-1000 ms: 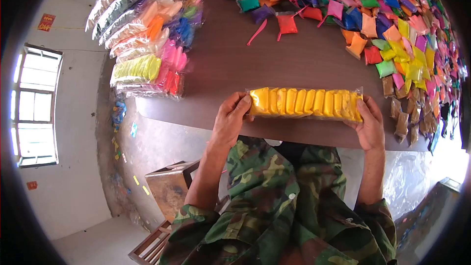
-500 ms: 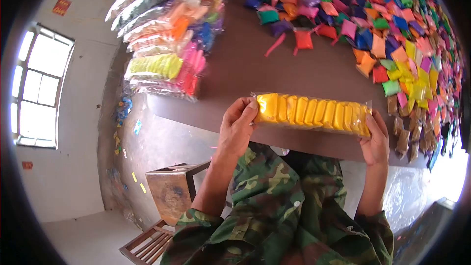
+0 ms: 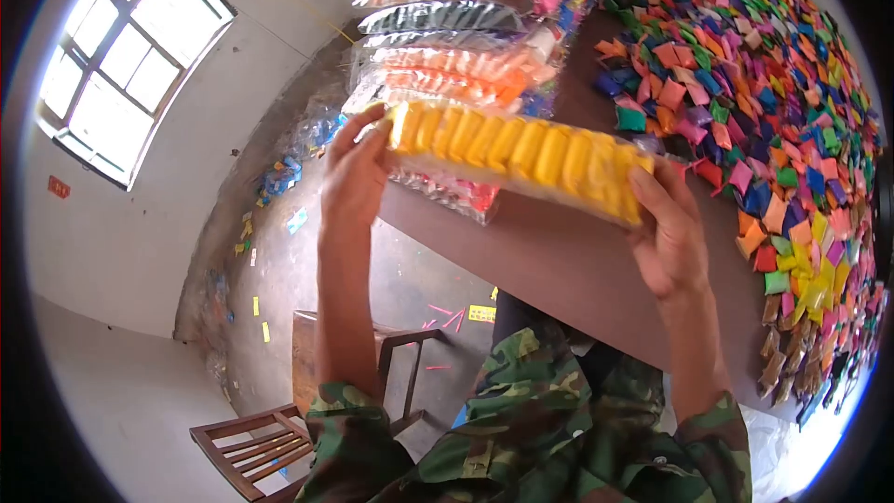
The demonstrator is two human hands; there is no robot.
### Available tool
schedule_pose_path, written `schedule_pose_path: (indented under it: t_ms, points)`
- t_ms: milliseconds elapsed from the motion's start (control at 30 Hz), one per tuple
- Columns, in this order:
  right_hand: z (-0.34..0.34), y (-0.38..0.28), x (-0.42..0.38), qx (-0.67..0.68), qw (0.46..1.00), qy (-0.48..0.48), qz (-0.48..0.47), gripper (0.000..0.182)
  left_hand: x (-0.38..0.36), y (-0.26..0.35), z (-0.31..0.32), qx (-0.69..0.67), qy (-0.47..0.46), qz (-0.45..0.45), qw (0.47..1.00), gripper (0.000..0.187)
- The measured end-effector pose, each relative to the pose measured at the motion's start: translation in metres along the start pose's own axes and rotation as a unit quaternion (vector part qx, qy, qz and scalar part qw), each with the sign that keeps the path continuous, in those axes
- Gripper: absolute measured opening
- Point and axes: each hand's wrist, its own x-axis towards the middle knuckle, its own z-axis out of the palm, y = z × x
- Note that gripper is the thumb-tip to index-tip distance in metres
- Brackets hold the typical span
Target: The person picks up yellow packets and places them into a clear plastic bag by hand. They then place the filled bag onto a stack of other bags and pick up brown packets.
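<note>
Between my two hands I hold a long clear bag of yellow packets (image 3: 507, 144), the packets lined up in a row inside it. My left hand (image 3: 358, 163) grips its left end, fingers closed on the plastic. At the other end, my right hand (image 3: 669, 224) pinches the lower right corner, thumb on the front. The bag is tilted, left end higher, and hangs above the table edge. Just behind its left half rises a stack of similar filled bags (image 3: 447, 19) in pink, black, orange and other colours, partly hidden by the bag I hold.
A big heap of small coloured packets (image 3: 736, 102) covers the right side of the brown table (image 3: 559, 261). To the left stand a wooden chair (image 3: 256, 452) and a window (image 3: 130, 56). Scraps (image 3: 279, 177) litter the floor along the wall.
The yellow bag has been raised and carried left toward the stack, its tilt now steeper. Both hands have kept hold of its ends. My view has turned leftward.
</note>
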Motion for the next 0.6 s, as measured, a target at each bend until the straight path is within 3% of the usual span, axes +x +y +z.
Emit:
schedule_pose_path:
  t_ms: [267, 600]
  points:
    - [0.076, 0.048, 0.069, -0.074, 0.994, -0.012, 0.076, 0.025, 0.107, 0.005, -0.082, 0.034, 0.028, 0.001, 0.999, 0.031]
    - [0.083, 0.091, 0.117, -0.192, 0.98, 0.0, 0.058, 0.027, 0.158, -0.026, -0.115, 0.236, 0.045, 0.011, 0.971, 0.026]
